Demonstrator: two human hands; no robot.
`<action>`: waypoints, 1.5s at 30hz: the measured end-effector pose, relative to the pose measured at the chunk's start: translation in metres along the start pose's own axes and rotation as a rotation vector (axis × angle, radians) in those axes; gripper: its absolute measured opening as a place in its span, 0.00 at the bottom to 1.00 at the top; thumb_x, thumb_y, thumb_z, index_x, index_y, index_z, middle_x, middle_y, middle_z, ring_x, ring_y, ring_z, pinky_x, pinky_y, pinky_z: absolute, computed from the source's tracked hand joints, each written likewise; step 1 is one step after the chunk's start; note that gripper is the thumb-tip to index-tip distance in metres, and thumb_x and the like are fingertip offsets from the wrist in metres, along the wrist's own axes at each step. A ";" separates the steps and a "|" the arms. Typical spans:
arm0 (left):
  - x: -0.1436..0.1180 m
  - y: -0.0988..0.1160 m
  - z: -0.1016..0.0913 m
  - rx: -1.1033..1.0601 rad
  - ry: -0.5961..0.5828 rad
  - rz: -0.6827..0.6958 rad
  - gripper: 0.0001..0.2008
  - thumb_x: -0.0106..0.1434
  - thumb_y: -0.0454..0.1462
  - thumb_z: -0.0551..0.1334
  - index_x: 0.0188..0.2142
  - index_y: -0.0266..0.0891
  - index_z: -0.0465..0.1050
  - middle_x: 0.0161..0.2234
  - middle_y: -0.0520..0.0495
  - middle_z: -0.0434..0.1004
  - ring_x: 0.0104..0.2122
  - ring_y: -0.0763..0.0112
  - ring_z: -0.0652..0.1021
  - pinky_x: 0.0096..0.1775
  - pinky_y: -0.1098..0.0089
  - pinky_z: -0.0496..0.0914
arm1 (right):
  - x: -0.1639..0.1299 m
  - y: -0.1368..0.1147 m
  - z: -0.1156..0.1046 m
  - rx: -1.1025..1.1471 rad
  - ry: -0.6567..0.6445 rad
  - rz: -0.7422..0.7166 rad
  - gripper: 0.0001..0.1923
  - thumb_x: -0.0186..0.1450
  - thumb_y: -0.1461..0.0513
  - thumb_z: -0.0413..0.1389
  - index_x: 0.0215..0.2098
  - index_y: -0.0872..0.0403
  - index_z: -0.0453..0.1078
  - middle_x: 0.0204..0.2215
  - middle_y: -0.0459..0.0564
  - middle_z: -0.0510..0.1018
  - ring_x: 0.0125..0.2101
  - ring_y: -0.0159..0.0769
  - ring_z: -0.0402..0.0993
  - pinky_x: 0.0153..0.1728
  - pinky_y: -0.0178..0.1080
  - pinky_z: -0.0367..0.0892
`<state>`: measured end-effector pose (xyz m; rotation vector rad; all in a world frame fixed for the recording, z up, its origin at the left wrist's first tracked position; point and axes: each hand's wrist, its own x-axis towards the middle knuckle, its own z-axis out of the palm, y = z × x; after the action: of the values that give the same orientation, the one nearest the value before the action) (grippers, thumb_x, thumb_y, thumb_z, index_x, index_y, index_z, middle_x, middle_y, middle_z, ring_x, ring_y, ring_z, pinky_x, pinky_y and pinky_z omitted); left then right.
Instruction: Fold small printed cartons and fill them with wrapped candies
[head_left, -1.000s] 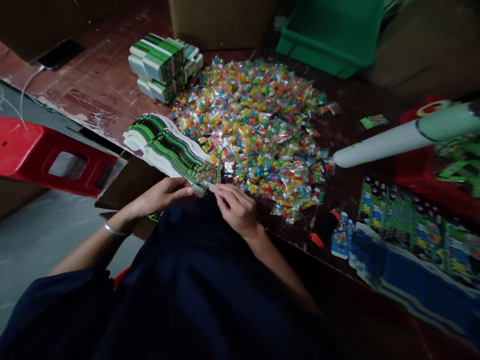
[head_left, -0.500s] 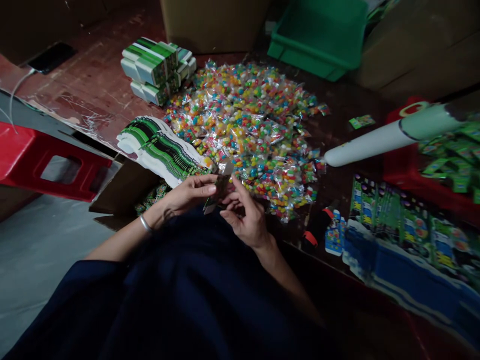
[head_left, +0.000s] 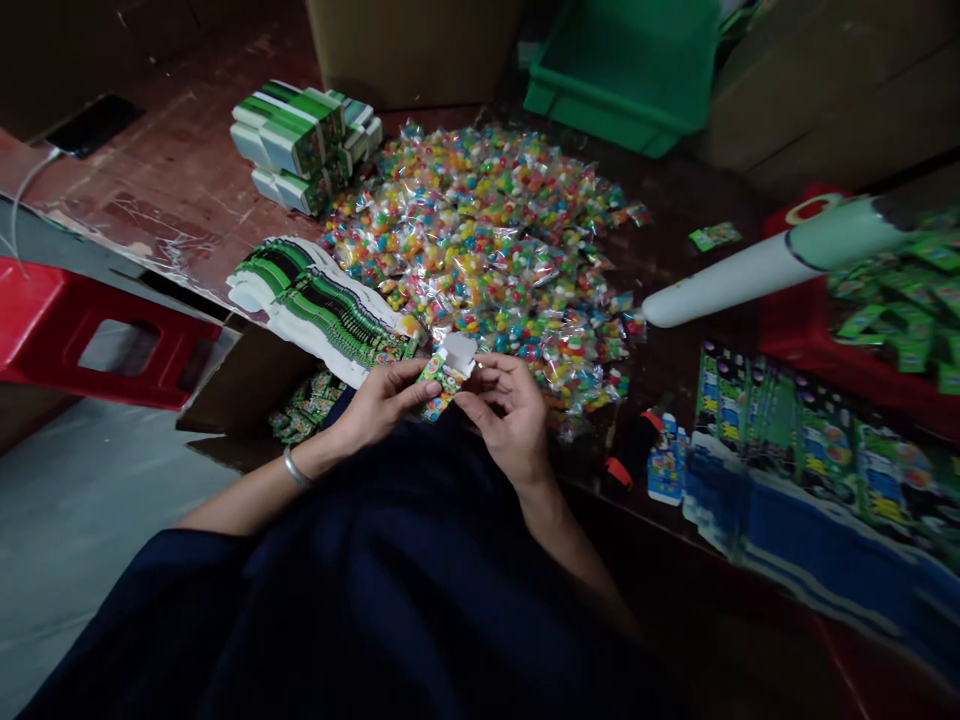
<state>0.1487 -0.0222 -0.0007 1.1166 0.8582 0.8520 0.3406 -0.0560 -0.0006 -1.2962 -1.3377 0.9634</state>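
Note:
Between my hands is a small, colourfully printed candy box [head_left: 441,388], its white end flap raised and its upper end open. My left hand [head_left: 386,400], with a silver bangle at the wrist, grips the box from the left between thumb and fingers. My right hand [head_left: 514,415] is closed at the box's right side, thumb low and fingertips by the flap. Just beyond lies a large heap of clear bags of colourful candies [head_left: 495,240]. To the left, a fanned row of flat green-and-white cartons [head_left: 315,305] reaches almost to my left hand.
Bundled cartons [head_left: 289,140] stand behind the row. An open cardboard box [head_left: 232,390] holding small packed boxes is below left. A green bin [head_left: 615,100] sits at the back. On the right are a pale pole [head_left: 750,275], a black-and-orange tool [head_left: 636,445] and printed packaging [head_left: 795,450].
The flat, edge-on carton in my hands has turned and now shows its printed face, squared open with the white flap up. My right index finger has bent in toward it.

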 end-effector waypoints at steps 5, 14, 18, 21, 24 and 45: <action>0.004 -0.014 0.014 -0.120 0.226 0.024 0.20 0.56 0.52 0.76 0.34 0.36 0.83 0.31 0.49 0.82 0.31 0.69 0.77 0.36 0.70 0.73 | -0.007 0.013 0.018 0.061 0.040 0.079 0.12 0.66 0.52 0.65 0.38 0.50 0.75 0.33 0.47 0.84 0.32 0.36 0.81 0.35 0.37 0.78; 0.002 -0.027 0.024 -0.009 0.373 0.251 0.29 0.57 0.43 0.77 0.57 0.44 0.76 0.46 0.45 0.81 0.41 0.66 0.80 0.44 0.67 0.77 | -0.002 0.031 0.032 0.059 0.251 -0.074 0.17 0.68 0.52 0.63 0.53 0.49 0.76 0.41 0.51 0.85 0.38 0.39 0.83 0.40 0.41 0.80; 0.002 -0.023 0.012 0.061 0.155 0.224 0.26 0.63 0.44 0.73 0.58 0.41 0.74 0.47 0.43 0.79 0.40 0.66 0.79 0.44 0.67 0.75 | -0.002 0.035 0.027 -0.015 0.233 -0.136 0.16 0.70 0.53 0.62 0.53 0.49 0.75 0.40 0.50 0.84 0.36 0.38 0.82 0.38 0.40 0.79; 0.002 -0.016 0.002 0.137 0.003 0.173 0.21 0.65 0.45 0.72 0.53 0.38 0.75 0.37 0.47 0.76 0.32 0.71 0.74 0.35 0.71 0.71 | -0.002 0.036 0.023 -0.088 0.238 -0.178 0.09 0.71 0.54 0.61 0.43 0.49 0.75 0.33 0.46 0.81 0.32 0.35 0.78 0.34 0.38 0.76; 0.000 -0.012 -0.002 0.196 -0.069 0.155 0.18 0.66 0.46 0.70 0.48 0.37 0.74 0.35 0.48 0.73 0.32 0.71 0.73 0.33 0.72 0.70 | -0.001 0.036 0.021 -0.130 0.202 -0.232 0.09 0.71 0.55 0.60 0.35 0.50 0.71 0.36 0.48 0.80 0.37 0.37 0.79 0.39 0.40 0.75; -0.011 -0.001 -0.007 0.282 -0.137 0.221 0.23 0.70 0.34 0.64 0.63 0.41 0.67 0.55 0.38 0.76 0.53 0.57 0.79 0.51 0.60 0.80 | 0.025 0.010 -0.005 0.166 -0.139 0.171 0.10 0.59 0.56 0.70 0.28 0.51 0.77 0.24 0.43 0.79 0.26 0.32 0.72 0.30 0.36 0.69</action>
<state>0.1378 -0.0299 -0.0014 1.5207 0.7648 0.8403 0.3497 -0.0309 -0.0060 -1.2487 -1.2367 1.2759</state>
